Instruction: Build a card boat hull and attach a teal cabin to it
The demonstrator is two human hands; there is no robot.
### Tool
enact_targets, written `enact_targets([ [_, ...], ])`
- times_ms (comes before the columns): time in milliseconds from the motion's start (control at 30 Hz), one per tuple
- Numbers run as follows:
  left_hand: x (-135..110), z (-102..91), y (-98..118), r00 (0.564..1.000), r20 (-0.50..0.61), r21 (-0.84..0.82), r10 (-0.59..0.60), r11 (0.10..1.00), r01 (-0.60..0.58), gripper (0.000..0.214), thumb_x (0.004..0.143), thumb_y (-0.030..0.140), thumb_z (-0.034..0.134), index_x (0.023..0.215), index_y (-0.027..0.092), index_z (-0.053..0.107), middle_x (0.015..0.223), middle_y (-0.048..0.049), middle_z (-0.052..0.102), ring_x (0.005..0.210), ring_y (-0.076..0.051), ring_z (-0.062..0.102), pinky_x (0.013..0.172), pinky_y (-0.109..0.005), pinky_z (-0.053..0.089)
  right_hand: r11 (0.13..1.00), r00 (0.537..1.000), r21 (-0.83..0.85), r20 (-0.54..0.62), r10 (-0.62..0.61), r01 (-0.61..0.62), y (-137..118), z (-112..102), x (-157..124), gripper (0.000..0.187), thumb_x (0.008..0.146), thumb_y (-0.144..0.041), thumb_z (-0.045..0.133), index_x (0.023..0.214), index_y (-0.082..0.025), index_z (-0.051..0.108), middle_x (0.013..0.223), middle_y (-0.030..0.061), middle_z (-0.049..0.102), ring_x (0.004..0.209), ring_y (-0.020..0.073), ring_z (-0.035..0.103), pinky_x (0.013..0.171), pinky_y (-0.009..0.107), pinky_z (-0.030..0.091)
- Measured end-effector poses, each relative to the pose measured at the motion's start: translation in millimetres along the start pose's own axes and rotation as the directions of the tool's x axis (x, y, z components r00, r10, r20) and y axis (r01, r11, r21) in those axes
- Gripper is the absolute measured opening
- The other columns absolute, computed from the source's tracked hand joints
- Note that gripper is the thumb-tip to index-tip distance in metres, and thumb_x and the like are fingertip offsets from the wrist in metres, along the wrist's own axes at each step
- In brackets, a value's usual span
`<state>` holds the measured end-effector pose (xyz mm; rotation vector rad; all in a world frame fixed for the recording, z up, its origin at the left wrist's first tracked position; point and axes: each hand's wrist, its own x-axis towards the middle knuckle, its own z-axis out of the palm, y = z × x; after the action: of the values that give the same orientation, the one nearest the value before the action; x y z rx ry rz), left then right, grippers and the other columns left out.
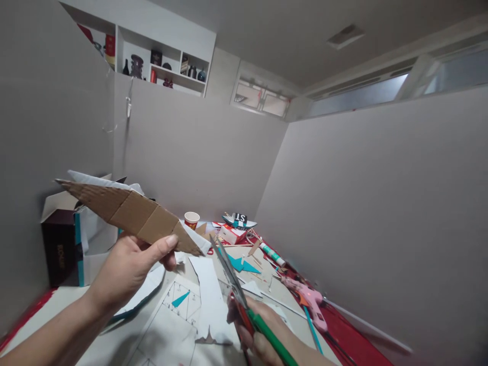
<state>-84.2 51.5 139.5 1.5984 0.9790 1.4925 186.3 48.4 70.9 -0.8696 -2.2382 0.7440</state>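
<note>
My left hand (127,267) pinches a long, boat-shaped piece of brown cardboard (139,216), thumb on its near face. The cardboard has pointed ends and crosswise crease lines. White paper (196,237) shows behind it, sticking out past the upper edge and the right end. In my right hand (267,330) is a pair of scissors (233,274) with green and red on the handles. The blades point up and are slightly parted, their tips just right of the cardboard's right end. Whether they touch the paper I cannot tell.
On the table lie a drawn paper sheet (160,330), white offcuts (209,284) and teal pieces (240,263). A pink glue gun (310,302) rests at the right. A paper cup (191,219) stands at the back, a dark box (61,249) at the left.
</note>
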Motion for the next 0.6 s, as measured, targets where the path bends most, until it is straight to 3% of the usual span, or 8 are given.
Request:
enact_targets([
  [267,-3,7.2,2,0.999,0.037,0.053,-0.034,0.998,0.032,0.035,0.084,0.04,0.06,0.054,0.021,0.064,0.06,-0.0028,0.064,0.064,-0.017,0.057,0.065,-0.028,0.046,0.99,0.994,-0.136,0.108,-0.021,0.036,-31,-9,0,0.059,0.089,-0.069,0.025,0.094,-0.019,0.055,0.075,0.0058,0.057,0.066,0.0186,0.051,0.059,0.028,0.047],
  [600,0,7.1,-4,0.994,0.07,-0.048,-0.089,0.995,0.093,0.033,0.083,0.038,0.062,0.056,0.02,0.063,0.058,-0.0019,0.063,0.06,-0.016,0.055,0.061,-0.026,0.044,0.986,0.995,-0.169,0.101,0.014,0.004,-35,-10,4,0.058,0.091,-0.067,0.027,0.093,-0.019,0.06,0.073,0.0066,0.06,0.065,0.0192,0.054,0.062,0.029,0.049],
])
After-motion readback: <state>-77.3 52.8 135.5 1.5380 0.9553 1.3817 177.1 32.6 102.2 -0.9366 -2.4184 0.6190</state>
